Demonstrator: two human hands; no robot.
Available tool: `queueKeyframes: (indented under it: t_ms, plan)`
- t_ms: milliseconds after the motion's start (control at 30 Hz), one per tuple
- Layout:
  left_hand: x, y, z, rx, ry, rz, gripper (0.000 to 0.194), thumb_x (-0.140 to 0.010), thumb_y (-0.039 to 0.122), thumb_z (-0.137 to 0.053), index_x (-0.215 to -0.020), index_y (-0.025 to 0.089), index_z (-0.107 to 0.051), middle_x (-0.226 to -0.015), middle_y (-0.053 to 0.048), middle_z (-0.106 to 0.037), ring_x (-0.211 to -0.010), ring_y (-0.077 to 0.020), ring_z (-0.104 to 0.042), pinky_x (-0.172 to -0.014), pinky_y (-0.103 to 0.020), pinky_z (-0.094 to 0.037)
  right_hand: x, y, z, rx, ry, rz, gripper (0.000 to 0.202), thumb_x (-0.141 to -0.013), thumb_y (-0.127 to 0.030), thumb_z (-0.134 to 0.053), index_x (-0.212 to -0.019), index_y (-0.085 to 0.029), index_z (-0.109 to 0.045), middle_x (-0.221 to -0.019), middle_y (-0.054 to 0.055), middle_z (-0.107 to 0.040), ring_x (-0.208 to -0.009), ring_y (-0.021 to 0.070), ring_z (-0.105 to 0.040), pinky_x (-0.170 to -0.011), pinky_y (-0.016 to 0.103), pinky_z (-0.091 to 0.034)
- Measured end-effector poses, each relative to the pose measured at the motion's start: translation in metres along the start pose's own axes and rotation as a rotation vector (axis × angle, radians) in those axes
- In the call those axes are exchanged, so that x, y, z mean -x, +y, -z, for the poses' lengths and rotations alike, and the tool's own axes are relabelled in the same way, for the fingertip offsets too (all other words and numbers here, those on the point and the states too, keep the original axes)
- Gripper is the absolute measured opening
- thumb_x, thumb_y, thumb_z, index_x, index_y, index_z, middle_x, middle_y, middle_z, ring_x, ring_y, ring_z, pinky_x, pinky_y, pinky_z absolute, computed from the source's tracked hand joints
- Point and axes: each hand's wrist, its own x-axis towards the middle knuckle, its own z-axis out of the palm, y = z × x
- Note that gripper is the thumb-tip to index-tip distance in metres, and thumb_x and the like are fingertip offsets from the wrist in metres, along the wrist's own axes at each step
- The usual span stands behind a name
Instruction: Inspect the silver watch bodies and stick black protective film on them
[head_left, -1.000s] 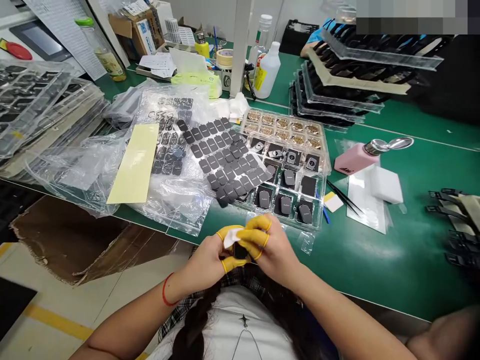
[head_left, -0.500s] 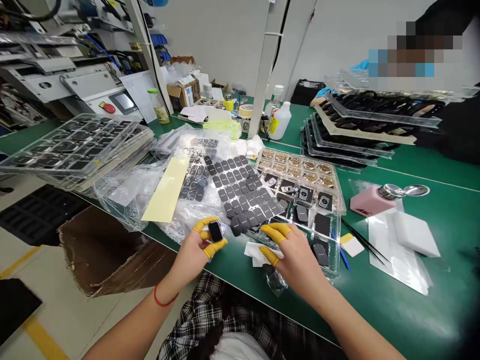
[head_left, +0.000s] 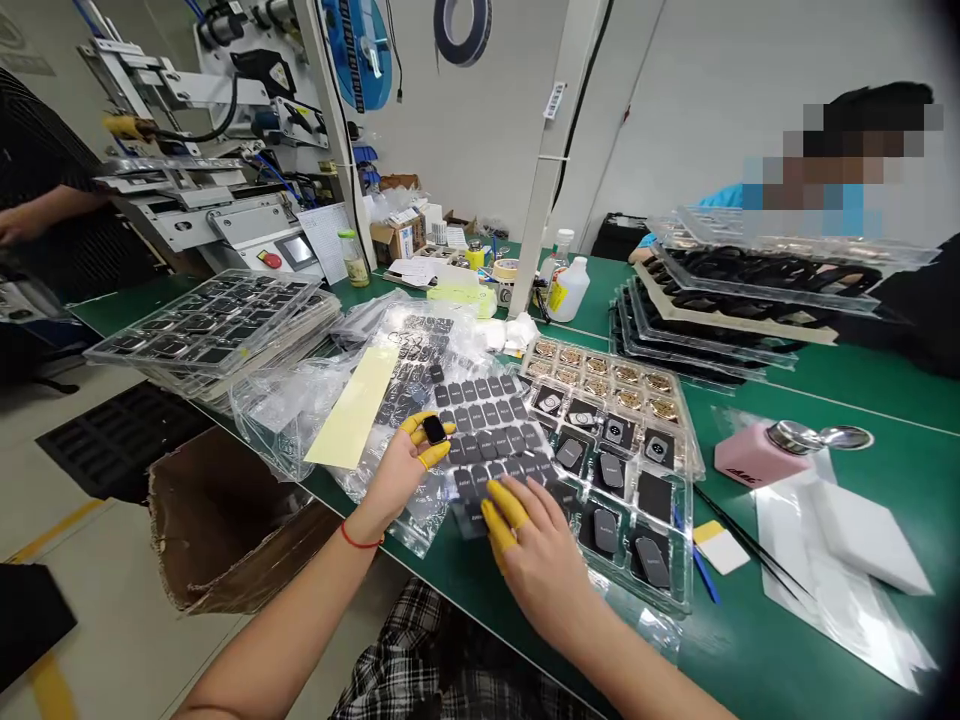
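Note:
My left hand (head_left: pixel 397 472) pinches a small black smartwatch body (head_left: pixel 434 430) between finger and thumb, its dark face turned up. Yellow finger cots cover the fingertips of both hands. Below and to the right of the watch, my right hand (head_left: pixel 541 552) has its fingers closed at the near edge of a sheet of black rounded stickers (head_left: pixel 491 443); that edge is blurred and partly hidden. Right of the sheets lies a clear tray (head_left: pixel 684 560) with black sticker-like pieces and watch pictures in its compartments. Gold-coloured round parts fill another tray (head_left: pixel 600 370) behind it.
A yellow paper strip (head_left: pixel 354 408) lies on plastic bags at left. Stacked trays stand left (head_left: pixel 202 320) and right (head_left: pixel 720 290). A pink pump bottle (head_left: pixel 757 455), tweezers (head_left: pixel 757 545) and white foam (head_left: pixel 870 535) are at right. A cardboard box (head_left: pixel 225 530) sits below the edge. Co-workers are nearby.
My right hand has moved from beside a white paper scrap onto the near part of the sticker sheets and closed there. The watch stays in my left hand. The camera view has tilted up.

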Motion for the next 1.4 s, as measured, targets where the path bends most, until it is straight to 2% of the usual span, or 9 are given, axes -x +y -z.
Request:
queueKeyframes:
  t_ms: [233, 400, 567, 733, 900, 1033, 1133, 1233, 1400]
  plan:
    - [-0.024, -0.013, -0.003, -0.046, 0.052, -0.112, 0.056, -0.074, 0.018, -0.07, -0.122, 0.018, -0.042, -0.112, -0.013, -0.066, -0.111, -0.0242, -0.063, -0.099, -0.041, -0.046, 0.013, -0.028, 0.006, -0.181, -0.07, 0.108, 0.02, -0.086, -0.013, -0.054, -0.1, -0.017, -0.068, -0.11, 0.007, -0.069, -0.112, 0.0251, -0.057, -0.103, 0.046, -0.043]
    - [-0.019, -0.018, -0.013, -0.099, 0.008, -0.155, 0.058, -0.075, 0.018, -0.069, -0.126, 0.019, -0.041, -0.11, -0.012, -0.068, -0.109, -0.0243, -0.064, -0.101, -0.041, -0.046, 0.003, -0.016, 0.034, -0.452, -0.237, 0.127, 0.034, -0.088, -0.044, -0.056, -0.11, -0.019, -0.063, -0.12, 0.009, -0.065, -0.115, 0.0276, -0.055, -0.106, 0.054, -0.039]
    - [0.011, 0.011, -0.027, -0.197, -0.134, -0.271, 0.048, -0.079, 0.023, -0.069, -0.124, 0.021, -0.05, -0.108, -0.008, -0.07, -0.105, -0.0234, -0.067, -0.099, -0.039, -0.05, -0.005, 0.044, 0.064, -0.485, -0.008, -0.267, 0.036, -0.093, -0.04, -0.049, -0.125, -0.025, -0.055, -0.131, 0.012, -0.055, -0.121, 0.029, -0.051, -0.098, 0.053, -0.046]
    - [0.048, 0.041, -0.038, -0.287, -0.403, -0.477, 0.039, -0.086, 0.019, -0.061, -0.124, 0.024, -0.053, -0.114, -0.006, -0.07, -0.106, -0.0213, -0.067, -0.098, -0.038, -0.053, -0.003, 0.102, 0.084, -0.688, 0.108, -0.77, 0.065, -0.084, -0.055, -0.058, -0.14, -0.029, -0.04, -0.144, 0.011, -0.044, -0.133, 0.0335, -0.04, -0.108, 0.058, -0.033]
    - [0.049, 0.049, -0.051, -0.17, -0.484, -0.437, 0.039, -0.082, 0.014, -0.066, -0.118, 0.027, -0.055, -0.108, -0.002, -0.072, -0.101, -0.0191, -0.069, -0.094, -0.033, -0.055, 0.009, 0.105, 0.114, -1.049, 0.061, -0.913, 0.065, -0.08, -0.054, -0.064, -0.135, -0.024, -0.047, -0.117, 0.012, -0.065, -0.107, 0.0271, -0.063, -0.091, 0.042, -0.051]
    - [0.03, 0.054, -0.077, -0.068, -0.401, -0.337, 0.044, -0.078, 0.023, -0.072, -0.117, 0.024, -0.053, -0.097, -0.003, -0.074, -0.097, -0.0211, -0.07, -0.093, -0.034, -0.055, 0.015, 0.095, 0.126, -1.087, 0.131, -1.053, 0.065, -0.078, -0.053, -0.067, -0.13, -0.019, -0.051, -0.092, 0.009, -0.069, -0.077, 0.0213, -0.066, -0.072, 0.036, -0.056]
    - [0.016, 0.056, -0.095, -0.051, -0.371, -0.303, 0.045, -0.075, 0.028, -0.075, -0.115, 0.022, -0.054, -0.094, -0.004, -0.074, -0.093, -0.0227, -0.071, -0.092, -0.037, -0.055, 0.024, 0.096, 0.127, -0.958, 0.244, -0.947, 0.063, -0.082, -0.048, -0.063, -0.137, -0.026, -0.042, -0.115, 0.01, -0.063, -0.094, 0.0236, -0.064, -0.081, 0.04, -0.055]
    - [0.002, 0.053, -0.104, -0.032, -0.371, -0.311, 0.044, -0.076, 0.028, -0.074, -0.115, 0.022, -0.054, -0.093, -0.004, -0.073, -0.089, -0.0206, -0.071, -0.092, -0.036, -0.055, 0.039, 0.103, 0.126, -0.581, 0.399, -0.714, 0.064, -0.083, -0.037, -0.065, -0.14, -0.037, -0.036, -0.146, 0.006, -0.039, -0.129, 0.0271, -0.043, -0.104, 0.048, -0.041]
    - [-0.016, 0.03, -0.103, -0.01, -0.325, -0.296, 0.043, -0.077, 0.024, -0.074, -0.115, 0.022, -0.053, -0.102, -0.004, -0.071, -0.092, -0.0184, -0.071, -0.092, -0.03, -0.056, 0.054, 0.104, 0.116, -0.543, 0.073, -0.535, 0.051, -0.085, -0.032, -0.064, -0.133, -0.038, -0.047, -0.146, 0.002, -0.04, -0.137, 0.0266, -0.032, -0.112, 0.051, -0.031]
